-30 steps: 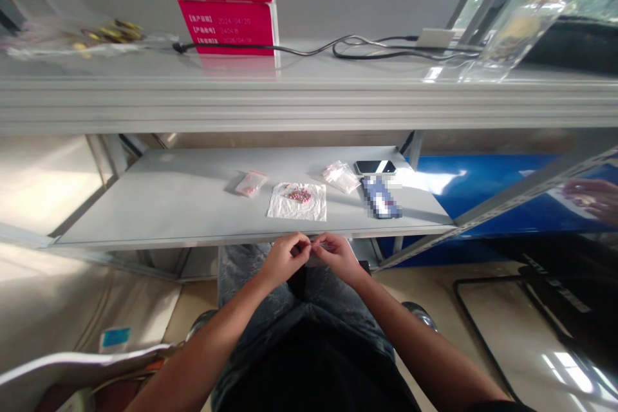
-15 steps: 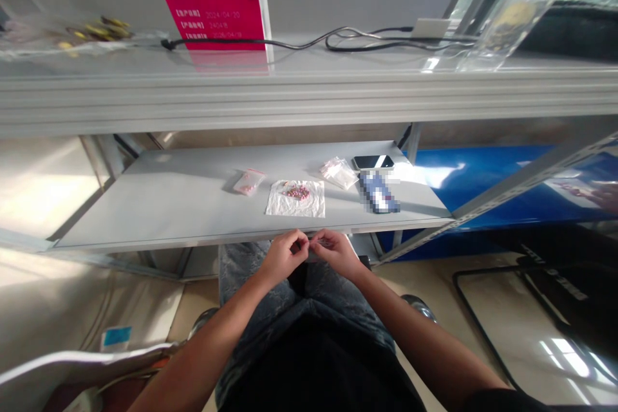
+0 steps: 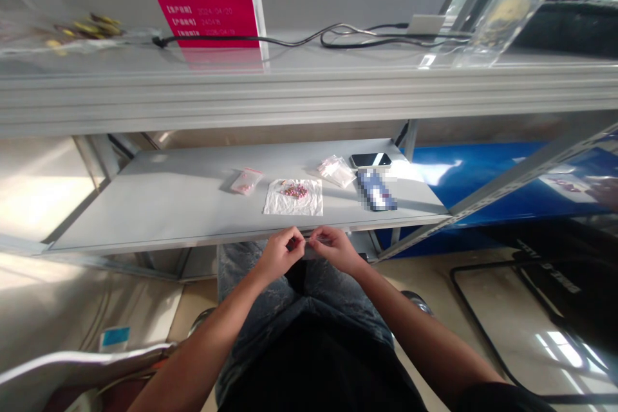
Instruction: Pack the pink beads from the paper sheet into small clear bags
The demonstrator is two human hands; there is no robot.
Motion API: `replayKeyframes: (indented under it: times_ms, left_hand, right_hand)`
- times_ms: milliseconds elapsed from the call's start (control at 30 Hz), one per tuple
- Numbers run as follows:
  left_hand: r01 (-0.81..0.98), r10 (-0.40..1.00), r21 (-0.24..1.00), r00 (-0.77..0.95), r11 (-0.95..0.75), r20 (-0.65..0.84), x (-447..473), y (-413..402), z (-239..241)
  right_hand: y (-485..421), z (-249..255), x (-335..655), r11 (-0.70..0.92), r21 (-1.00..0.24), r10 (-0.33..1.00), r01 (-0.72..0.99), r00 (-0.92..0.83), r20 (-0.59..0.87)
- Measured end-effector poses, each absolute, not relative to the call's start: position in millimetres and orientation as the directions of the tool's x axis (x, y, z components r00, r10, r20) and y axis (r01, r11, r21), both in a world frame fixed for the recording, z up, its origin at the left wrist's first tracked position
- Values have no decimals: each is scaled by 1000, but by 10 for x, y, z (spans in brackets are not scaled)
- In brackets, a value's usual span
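Note:
My left hand (image 3: 281, 252) and my right hand (image 3: 337, 250) meet at the shelf's front edge, over my lap. Both are closed in a pinch, fingertips a small gap apart. A thin, clear, plastic-looking piece (image 3: 322, 241) shows at my right fingers. Whatever sits in my left fingertips is too small to make out. Just beyond the hands, pink and dark beads (image 3: 295, 190) lie on a crumpled white sheet (image 3: 284, 207). A small zip bag (image 3: 246, 181) with pink contents is left of it, and clear plastic bags (image 3: 337, 171) are to the right.
A phone (image 3: 371, 160) and a blurred blue item (image 3: 376, 190) lie at the right of the grey lower shelf (image 3: 159, 206). Above, the upper shelf (image 3: 309, 93) holds red boxes (image 3: 207, 19), a black cable (image 3: 290, 44) and a clear bottle (image 3: 506, 19). A metal post (image 3: 502, 180) rises at right.
My fingertips have drawn slightly apart, the left hand shifting a little to the left. The whole view has moved slightly; the things on the shelf look unmoved.

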State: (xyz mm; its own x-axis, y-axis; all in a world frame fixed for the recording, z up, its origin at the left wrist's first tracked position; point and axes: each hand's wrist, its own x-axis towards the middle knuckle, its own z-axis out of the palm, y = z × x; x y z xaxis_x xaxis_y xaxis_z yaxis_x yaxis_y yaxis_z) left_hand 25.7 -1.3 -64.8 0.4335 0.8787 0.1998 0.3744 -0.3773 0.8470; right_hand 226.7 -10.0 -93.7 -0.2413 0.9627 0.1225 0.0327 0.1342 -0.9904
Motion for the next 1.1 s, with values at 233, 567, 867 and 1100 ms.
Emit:
replayKeyframes:
  times_ms: [233,567,867,1100]
  left_hand:
    - [347,886,866,418,-359,200,205,20,-641]
    - [343,910,888,380,-306,167,112,85,-652]
    - [296,923,920,356,-257,143,113,93,-679]
    - [250,931,942,339,-226,133,104,100,-711]
  right_hand:
    - [-61,-913,2327,128,-991,965,35,-235,116]
    - [13,-992,2417,110,-993,967,-38,-225,116]
    - [23,-972,2430,92,-995,976,-41,-197,99]
    - [16,-933,2405,77,-994,976,-73,-198,90]
